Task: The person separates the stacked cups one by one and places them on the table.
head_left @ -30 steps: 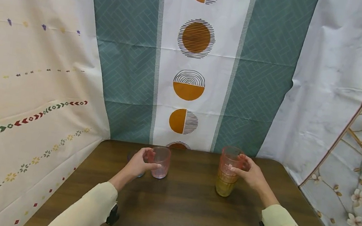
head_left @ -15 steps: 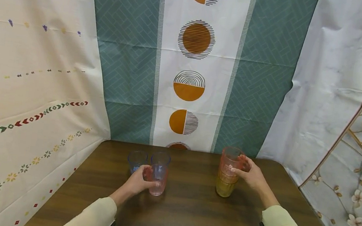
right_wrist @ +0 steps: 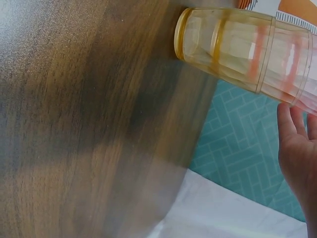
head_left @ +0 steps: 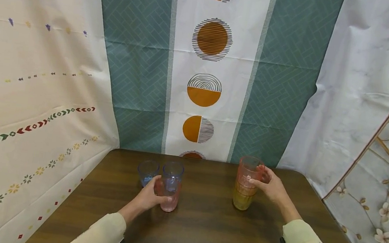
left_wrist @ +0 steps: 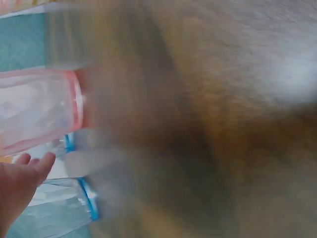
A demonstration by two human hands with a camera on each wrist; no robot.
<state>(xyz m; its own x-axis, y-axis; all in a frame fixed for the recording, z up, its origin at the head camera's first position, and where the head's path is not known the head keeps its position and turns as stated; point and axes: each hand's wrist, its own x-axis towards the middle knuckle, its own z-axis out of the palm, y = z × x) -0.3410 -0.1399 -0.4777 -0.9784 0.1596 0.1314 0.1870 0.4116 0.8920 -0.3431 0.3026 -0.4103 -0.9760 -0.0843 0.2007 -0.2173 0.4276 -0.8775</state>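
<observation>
In the head view my left hand [head_left: 150, 196] grips a clear pink cup [head_left: 170, 203], thumb in front and fingers on its left side. The left wrist view has this pink cup [left_wrist: 37, 111] upright beside my fingers. Right behind it stands a blue-rimmed cup [head_left: 173, 170], partly covered by the pink one. A second blue-rimmed cup [head_left: 148, 168] is just left of that. On the right, my right hand [head_left: 272, 186] holds the upper pink cup [head_left: 250, 169] of an upright stack, with yellow cups [right_wrist: 223, 44] at the bottom. How many cups are nested is hard to tell.
A dark wooden table [head_left: 199, 231] bears all the cups. Its back edge meets a hanging patterned cloth [head_left: 206, 66]. Further cloths [head_left: 33, 126] hang along the left and right sides.
My left hand has brought the pink cup toward me from the blue cups, which now show behind it. During the last half second it stays nearly still. My right hand and the stack have not moved.
</observation>
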